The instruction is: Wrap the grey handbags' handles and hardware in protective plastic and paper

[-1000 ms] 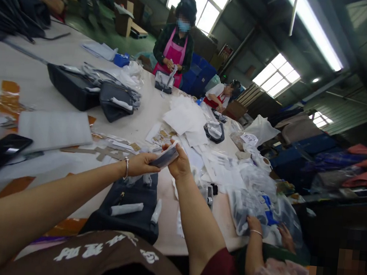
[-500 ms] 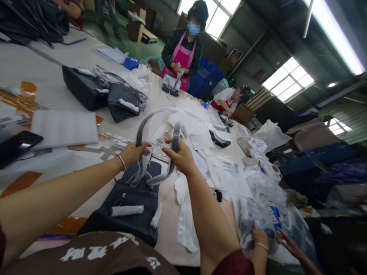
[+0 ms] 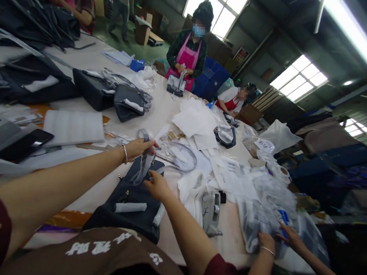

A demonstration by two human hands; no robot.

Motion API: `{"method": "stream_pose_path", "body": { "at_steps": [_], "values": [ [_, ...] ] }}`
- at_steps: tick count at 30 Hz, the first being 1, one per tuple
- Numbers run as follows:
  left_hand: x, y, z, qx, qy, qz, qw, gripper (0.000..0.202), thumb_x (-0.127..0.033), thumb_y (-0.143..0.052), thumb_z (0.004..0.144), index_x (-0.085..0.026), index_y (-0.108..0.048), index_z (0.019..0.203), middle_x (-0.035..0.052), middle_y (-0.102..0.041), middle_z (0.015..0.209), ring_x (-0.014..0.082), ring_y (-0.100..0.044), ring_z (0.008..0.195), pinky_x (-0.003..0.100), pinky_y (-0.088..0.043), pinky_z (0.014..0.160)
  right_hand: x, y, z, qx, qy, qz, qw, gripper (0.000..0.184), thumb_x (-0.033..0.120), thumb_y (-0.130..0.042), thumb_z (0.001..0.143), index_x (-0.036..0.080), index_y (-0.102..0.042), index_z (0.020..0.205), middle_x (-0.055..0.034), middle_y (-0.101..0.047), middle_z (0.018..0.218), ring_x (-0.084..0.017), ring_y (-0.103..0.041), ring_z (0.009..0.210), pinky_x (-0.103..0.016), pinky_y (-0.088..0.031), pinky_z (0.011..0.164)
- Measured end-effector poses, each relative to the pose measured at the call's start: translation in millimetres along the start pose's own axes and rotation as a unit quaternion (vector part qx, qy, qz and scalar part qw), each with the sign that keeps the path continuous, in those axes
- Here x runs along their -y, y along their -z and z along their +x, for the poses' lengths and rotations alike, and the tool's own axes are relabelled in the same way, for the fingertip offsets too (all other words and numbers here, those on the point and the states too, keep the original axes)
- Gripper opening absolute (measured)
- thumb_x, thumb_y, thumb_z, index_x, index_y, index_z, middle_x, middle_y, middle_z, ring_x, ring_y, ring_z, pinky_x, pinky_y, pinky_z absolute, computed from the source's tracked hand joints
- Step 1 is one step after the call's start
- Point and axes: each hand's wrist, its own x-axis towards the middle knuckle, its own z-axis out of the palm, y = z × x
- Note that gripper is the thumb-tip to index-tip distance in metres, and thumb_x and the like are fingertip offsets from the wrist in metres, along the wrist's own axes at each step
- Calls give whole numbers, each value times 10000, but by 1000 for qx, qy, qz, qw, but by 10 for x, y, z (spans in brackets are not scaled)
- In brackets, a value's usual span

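A dark bag (image 3: 137,215) lies on the table in front of me, with zipper pulls and white-wrapped parts on its face. My left hand (image 3: 140,148) is closed around a plastic-wrapped strap (image 3: 145,164) above the top of the bag. Curled fingers of my right hand (image 3: 157,187) are at the bag's upper part, close beside the strap; what they pinch, if anything, is hidden. Another wrapped strap (image 3: 186,157) lies in a loop to the right, over white paper. Right of the bag rests a grey wrapped piece with a buckle (image 3: 210,213).
White sheets (image 3: 195,117) and clear plastic bags (image 3: 258,196) cover the right side, where another person's hands (image 3: 267,243) work. More dark bags (image 3: 91,87) lie at the left, near a foam sheet (image 3: 74,129) and a phone (image 3: 23,143). Co-workers (image 3: 188,47) stand across the table.
My right hand has let go of the raised strap and moved down and left; that strap now lies looped to the right. A buckled grey piece and another dark bag at far left have come into view.
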Motion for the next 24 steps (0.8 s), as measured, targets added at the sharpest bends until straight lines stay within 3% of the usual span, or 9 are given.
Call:
{"method": "stream_pose_path", "body": {
  "at_steps": [3, 6, 11, 15, 19, 24],
  "values": [
    [-26, 32, -79, 10, 8, -19, 1000, 530, -599, -714, 709, -114, -667, 917, 32, -647, 633, 153, -583, 591, 231, -437, 520, -54, -488, 42, 40, -74, 19, 996, 433, 247, -648, 810, 187, -584, 1234, -74, -687, 1103, -192, -666, 881, -291, -500, 822],
    [-30, 93, -185, -1, 17, -43, 999, 506, -567, -738, 710, -117, -669, 930, 35, -645, 643, 156, -600, 597, 240, -470, 534, -91, -698, 151, 28, -83, 21, 996, 302, 239, -628, 826, 208, -632, 1127, -38, -707, 1009, -185, -662, 901, -268, -487, 814],
    [-48, 248, -372, -37, 36, -98, 994, 403, -417, -799, 696, -122, -671, 937, 14, -630, 657, 160, -620, 634, 251, -509, 551, -105, -762, 316, 45, -99, -38, 993, 194, 239, -631, 841, 241, -686, 1027, -15, -713, 976, -179, -653, 925, -250, -473, 794],
    [-21, 395, -455, -50, 36, -159, 985, 421, -320, -846, 637, -121, -656, 956, 1, -651, 647, 150, -626, 633, 247, -520, 585, -146, -830, 348, 46, -109, -76, 990, 183, 265, -612, 857, 229, -708, 1008, -66, -691, 1045, -226, -635, 976, -310, -467, 839],
    [45, 485, -419, -74, 21, -182, 980, 345, -313, -804, 689, -129, -649, 937, -19, -645, 592, 121, -600, 571, 238, -493, 595, -182, -862, 334, 50, -117, -102, 987, 194, 306, -593, 871, 209, -706, 997, -91, -678, 1033, -240, -629, 966, -330, -462, 843],
    [56, 468, -310, -91, 21, -172, 981, 251, -313, -742, 765, -132, -639, 905, -44, -613, 545, 99, -578, 537, 232, -470, 599, -214, -766, 319, 61, -104, -87, 989, 224, 292, -626, 829, 197, -681, 1023, -76, -677, 1010, -227, -625, 940, -315, -467, 828]
  ]
}}
